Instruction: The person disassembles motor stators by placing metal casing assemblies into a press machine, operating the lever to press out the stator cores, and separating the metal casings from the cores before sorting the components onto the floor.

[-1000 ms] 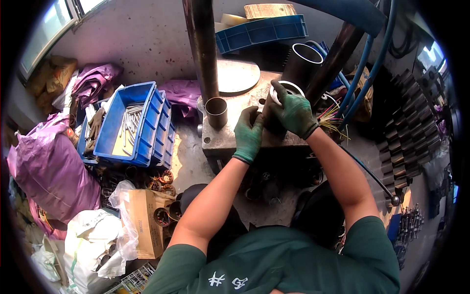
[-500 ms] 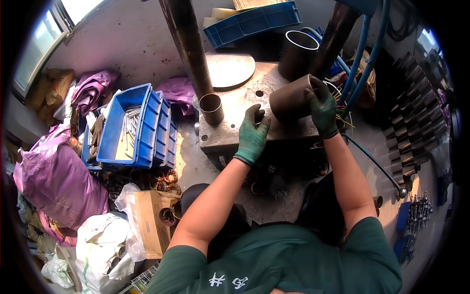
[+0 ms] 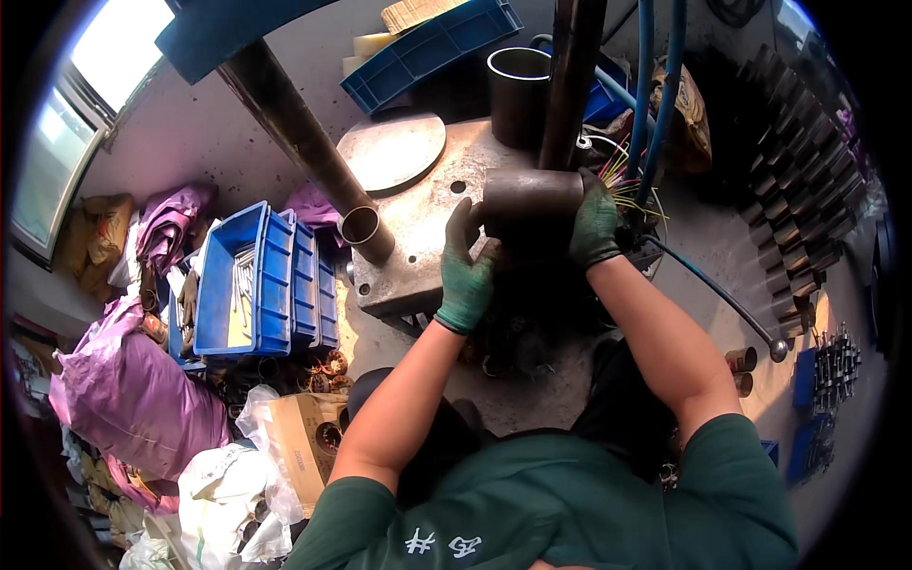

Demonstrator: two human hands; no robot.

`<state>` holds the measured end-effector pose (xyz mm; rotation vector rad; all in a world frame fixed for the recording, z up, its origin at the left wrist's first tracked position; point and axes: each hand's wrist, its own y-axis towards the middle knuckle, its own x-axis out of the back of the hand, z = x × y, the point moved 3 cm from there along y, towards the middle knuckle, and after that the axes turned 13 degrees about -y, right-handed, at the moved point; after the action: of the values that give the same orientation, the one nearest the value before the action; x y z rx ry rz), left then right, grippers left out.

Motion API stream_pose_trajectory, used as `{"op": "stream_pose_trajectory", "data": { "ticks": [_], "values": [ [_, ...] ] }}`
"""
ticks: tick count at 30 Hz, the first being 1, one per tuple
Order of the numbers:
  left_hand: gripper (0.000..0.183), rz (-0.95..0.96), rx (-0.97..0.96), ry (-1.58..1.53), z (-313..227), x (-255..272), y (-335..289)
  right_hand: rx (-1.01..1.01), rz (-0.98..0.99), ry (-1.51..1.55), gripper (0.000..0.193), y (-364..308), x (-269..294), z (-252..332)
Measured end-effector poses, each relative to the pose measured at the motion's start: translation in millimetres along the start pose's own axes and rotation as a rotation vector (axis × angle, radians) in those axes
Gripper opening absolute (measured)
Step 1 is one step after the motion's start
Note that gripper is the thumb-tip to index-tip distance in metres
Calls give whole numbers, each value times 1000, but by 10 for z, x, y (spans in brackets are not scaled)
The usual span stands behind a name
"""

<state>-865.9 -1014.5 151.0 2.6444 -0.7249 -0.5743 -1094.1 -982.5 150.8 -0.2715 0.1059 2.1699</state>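
Observation:
A dark metal cylinder (image 3: 534, 195) lies level on its side above the front of a steel machine table (image 3: 415, 212). Green-gloved, my right hand (image 3: 597, 224) is closed on the cylinder's right end. My left hand (image 3: 465, 275), in a matching glove, is at the left end with thumb and fingers spread apart; whether it touches the metal I cannot tell. Left of it, a short tube (image 3: 367, 235) stands upright at the table's corner, by a steel column (image 3: 294, 128). A round metal plate (image 3: 392, 150) rests farther back, and a wider upright cylinder (image 3: 519, 104) stands behind the held one.
A second column (image 3: 572, 85) and blue hoses (image 3: 668, 95) rise at the right. Below them, a lever with a ball end (image 3: 778, 351) sticks out. Stacked blue bins (image 3: 244, 285) with metal rods stand left. Many metal tubes (image 3: 774, 190) are stacked along the far right.
The cylinder has turned from tilted, with its right end raised, to level. My right hand has moved with it and still grips that end. The whole view has shifted slightly.

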Motion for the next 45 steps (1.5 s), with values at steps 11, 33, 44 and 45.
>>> {"op": "stream_pose_trajectory", "data": {
  "ticks": [11,33,44,45],
  "values": [
    [62,118,-493,1031,-345,-115,-47,-453,663,420,52,-441,-318,-310],
    [61,56,-455,1225,-266,-712,4,-425,7,-80,30,-361,757,535],
    [48,-74,-379,351,-196,-56,-44,303,55,-462,61,-177,688,703],
    [50,-157,-383,118,-290,-83,15,488,169,-690,63,-299,654,886]
  ]
}}
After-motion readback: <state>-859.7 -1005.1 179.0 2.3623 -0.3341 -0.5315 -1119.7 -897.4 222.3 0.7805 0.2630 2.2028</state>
